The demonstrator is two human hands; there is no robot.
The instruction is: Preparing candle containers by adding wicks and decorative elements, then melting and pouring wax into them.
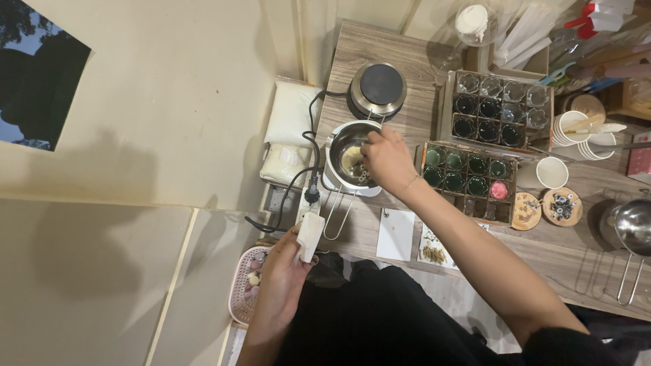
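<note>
My right hand [388, 159] reaches over a small steel pouring pot [344, 146] with a wire handle, standing on a white scale near the table's left edge. Its fingers are pinched together inside the pot's rim; what they hold is too small to tell. My left hand [288, 268] is held low by my lap, shut on a white block-shaped thing [310, 236]. A round electric hot plate [378, 88] stands just behind the pot, its black cable trailing off the table's left side.
A cardboard tray of green-filled glass jars [468, 177] sits right of the pot, another tray of empty and dark jars [500, 108] behind it. White cups [553, 171], wooden discs, a second steel pot [634, 227], white cards and a pink basket [245, 278] lie around.
</note>
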